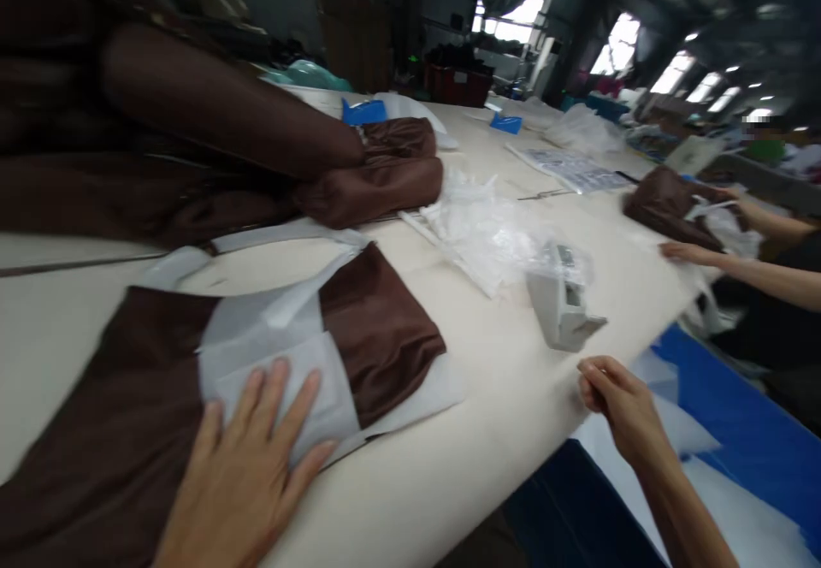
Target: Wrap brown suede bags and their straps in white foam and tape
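My left hand (250, 457) lies flat with fingers spread on white tissue-like paper (275, 354). That paper wraps over part of a smooth brown leather-like piece (378, 337), perhaps a folded garment, lying on the white table. Near the table's front edge, my right hand (619, 410) is closed, thumb and fingers pinched together. Whatever is between those fingertips, if anything, is too small to make out. Just beyond it stands a grey-white box-like device (555, 320), blurred, with a small plate sticking out toward me.
Crumpled clear plastic (493, 226) lies mid-table. Brown leather-like garments with sleeves (244, 115) are heaped at left. At right, a co-worker's hands (699, 251) touch a brown bundle (664, 204). White sheets (737, 499) rest on blue material (737, 388) below the table edge.
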